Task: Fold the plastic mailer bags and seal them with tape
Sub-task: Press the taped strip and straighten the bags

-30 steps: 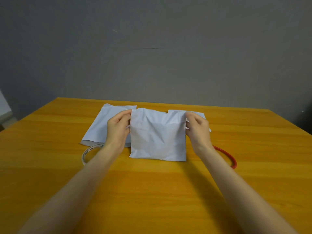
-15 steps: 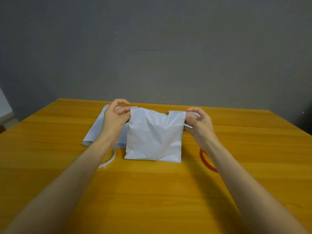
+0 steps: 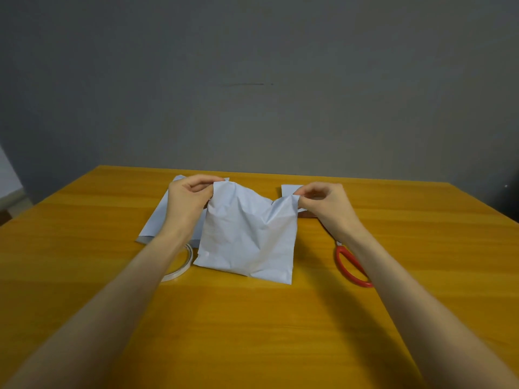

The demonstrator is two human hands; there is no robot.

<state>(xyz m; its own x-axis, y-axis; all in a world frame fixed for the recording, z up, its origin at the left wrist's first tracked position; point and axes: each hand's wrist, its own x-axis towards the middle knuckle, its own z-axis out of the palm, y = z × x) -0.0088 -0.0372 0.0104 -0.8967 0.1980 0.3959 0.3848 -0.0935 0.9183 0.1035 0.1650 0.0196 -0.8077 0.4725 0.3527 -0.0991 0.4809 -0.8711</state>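
mailer bag (image 3: 247, 237): plain white, no print I can read
tape roll (image 3: 179, 272): nothing legible on it from here
scissors (image 3: 340, 263): no brand or mark readable either
overall: zero readable text

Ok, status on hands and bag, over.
Left hand and right hand each pinch a top corner of the crumpled white plastic mailer bag. Top edge sags between them; no tape seen. Flanking it: clear tape roll, red-handled scissors.
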